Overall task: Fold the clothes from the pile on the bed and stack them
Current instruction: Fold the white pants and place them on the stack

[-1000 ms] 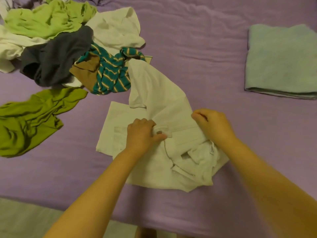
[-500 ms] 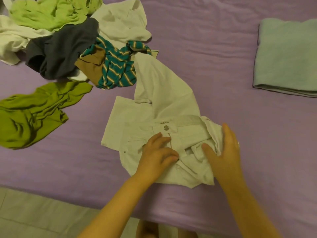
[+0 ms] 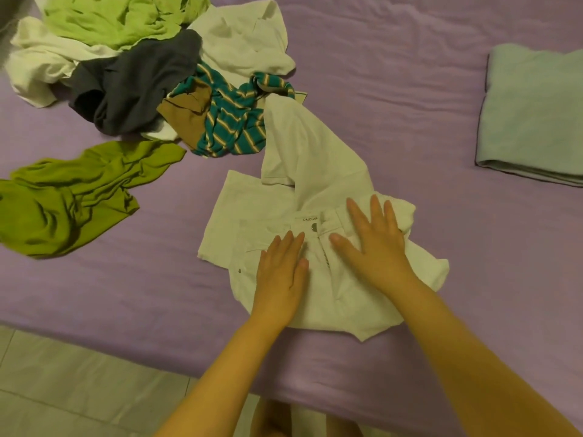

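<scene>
White trousers (image 3: 315,171) lie on the purple bed sheet (image 3: 394,89), waistband and button toward me, one leg running up to the pile. My left hand (image 3: 280,272) rests flat on the trousers left of the zip, fingers apart. My right hand (image 3: 375,244) presses flat on the waistband right of the button, fingers spread. Neither hand grips the cloth. The unfolded pile (image 3: 132,64) sits at the upper left. A folded pale green garment (image 3: 533,111) lies at the far right.
The pile holds a light green top (image 3: 116,20), a dark grey garment (image 3: 132,86), a white garment (image 3: 246,42) and a teal striped one (image 3: 233,121). An olive green garment (image 3: 72,193) lies apart at the left. The bed edge and tiled floor (image 3: 79,383) are near me.
Both hands let go of the waistband they pinched and now lie flat on the trousers. The crumpled right side has been pressed flatter, and the button and label have come into view.
</scene>
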`<state>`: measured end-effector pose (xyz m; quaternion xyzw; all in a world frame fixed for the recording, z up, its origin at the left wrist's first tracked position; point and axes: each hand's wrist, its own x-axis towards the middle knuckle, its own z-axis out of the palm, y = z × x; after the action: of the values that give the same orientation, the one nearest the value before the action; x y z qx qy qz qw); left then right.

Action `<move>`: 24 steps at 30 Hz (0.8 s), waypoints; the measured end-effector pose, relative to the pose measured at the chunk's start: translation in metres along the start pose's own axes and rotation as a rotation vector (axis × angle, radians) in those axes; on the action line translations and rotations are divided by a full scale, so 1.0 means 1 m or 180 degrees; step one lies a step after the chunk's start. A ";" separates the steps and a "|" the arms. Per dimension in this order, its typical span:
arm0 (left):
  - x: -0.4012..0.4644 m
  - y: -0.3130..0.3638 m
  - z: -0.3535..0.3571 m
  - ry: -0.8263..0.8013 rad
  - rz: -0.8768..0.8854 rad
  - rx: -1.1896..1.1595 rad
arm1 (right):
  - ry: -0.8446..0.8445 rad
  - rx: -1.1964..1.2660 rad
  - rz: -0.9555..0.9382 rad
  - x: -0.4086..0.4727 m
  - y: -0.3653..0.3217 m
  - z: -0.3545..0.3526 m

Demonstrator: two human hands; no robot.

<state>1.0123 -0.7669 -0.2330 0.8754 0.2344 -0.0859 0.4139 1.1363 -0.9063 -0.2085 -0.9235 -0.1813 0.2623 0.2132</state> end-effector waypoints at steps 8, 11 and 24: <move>0.015 -0.020 0.016 -0.0344 0.0520 0.1739 | -0.0135 -0.1953 0.0176 0.029 0.065 0.033; 0.018 -0.011 0.016 -0.0171 0.0888 0.1728 | -0.0198 -0.2147 0.0191 0.031 0.064 0.029; 0.013 0.009 0.032 -0.0332 0.1015 0.1048 | 0.0204 -0.1586 -0.0022 -0.033 0.065 0.048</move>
<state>1.0293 -0.7916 -0.2518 0.9515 0.0543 -0.1017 0.2854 1.0973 -0.9615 -0.2641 -0.9548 -0.2367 0.1793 -0.0146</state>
